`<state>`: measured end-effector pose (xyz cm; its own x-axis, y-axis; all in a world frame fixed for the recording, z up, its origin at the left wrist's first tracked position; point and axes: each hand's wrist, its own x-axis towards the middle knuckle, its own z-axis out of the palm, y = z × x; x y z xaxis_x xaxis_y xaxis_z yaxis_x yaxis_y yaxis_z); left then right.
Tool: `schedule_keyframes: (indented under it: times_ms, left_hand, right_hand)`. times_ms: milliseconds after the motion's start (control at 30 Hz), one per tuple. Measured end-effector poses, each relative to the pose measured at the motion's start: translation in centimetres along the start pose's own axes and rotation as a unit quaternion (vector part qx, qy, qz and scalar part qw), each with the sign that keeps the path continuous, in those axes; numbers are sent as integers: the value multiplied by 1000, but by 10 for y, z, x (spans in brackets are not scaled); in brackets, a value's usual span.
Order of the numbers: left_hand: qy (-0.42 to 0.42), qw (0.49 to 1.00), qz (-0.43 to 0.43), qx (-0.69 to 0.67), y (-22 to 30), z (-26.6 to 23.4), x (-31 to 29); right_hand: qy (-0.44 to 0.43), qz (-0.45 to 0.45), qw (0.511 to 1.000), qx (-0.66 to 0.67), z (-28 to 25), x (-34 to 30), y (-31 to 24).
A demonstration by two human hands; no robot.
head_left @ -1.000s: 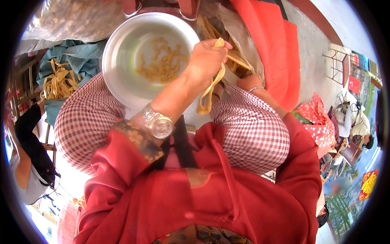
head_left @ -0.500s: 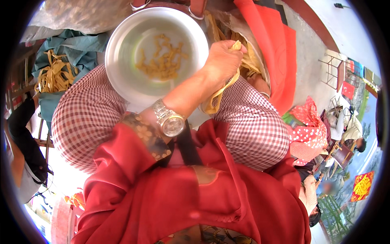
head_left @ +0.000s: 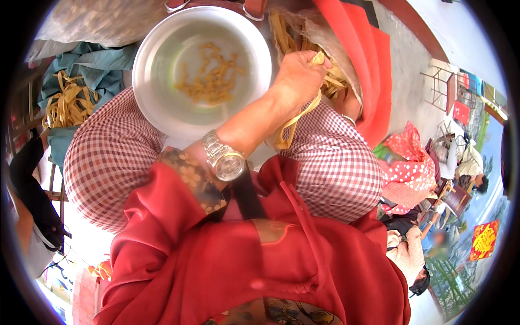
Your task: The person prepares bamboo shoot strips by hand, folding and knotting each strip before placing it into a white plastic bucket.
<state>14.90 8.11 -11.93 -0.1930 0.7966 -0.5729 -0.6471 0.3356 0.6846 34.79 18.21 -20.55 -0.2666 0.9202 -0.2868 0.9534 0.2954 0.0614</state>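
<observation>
Left hand (head_left: 299, 77) clenches yellow strip (head_left: 281, 144), now clear of right rim of basin (head_left: 142, 51); right hand (head_left: 351, 104) now partly hidden at lower edge of sack (head_left: 335, 42), grip can't tell. Attention apparently off basin; tan pieces (head_left: 208, 96) mid-basin.

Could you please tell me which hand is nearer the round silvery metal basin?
Left: the left hand is just right of the basin; the partly hidden right hand is farther right.
</observation>
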Motion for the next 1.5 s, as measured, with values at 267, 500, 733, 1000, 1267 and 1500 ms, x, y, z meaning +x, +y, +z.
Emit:
schedule_keyframes:
  times_ms: [267,500,733,1000,1267,1500]
  left_hand:
    - [7,1000,2,10,-7,3,3]
    - [5,1000,-3,5,-7,6,5]
    - [7,1000,-11,24,-4,6,-2]
    - [-6,1000,-7,13,-8,5,-2]
    - [-28,999,-24,9,-14,5,-1]
    - [-14,1000,-17,16,-15,7,4]
  right_hand:
    - [-54,-58,993,-85,7,6,-10]
    - [-74,-22,988,-135,7,20,-11]
    - [-83,-23,990,-110,4,21,-1]
    - [-78,-66,994,-33,1,27,5]
    - [-71,-65,995,6,1,28,6]
    - [-65,-53,996,35,5,39,9]
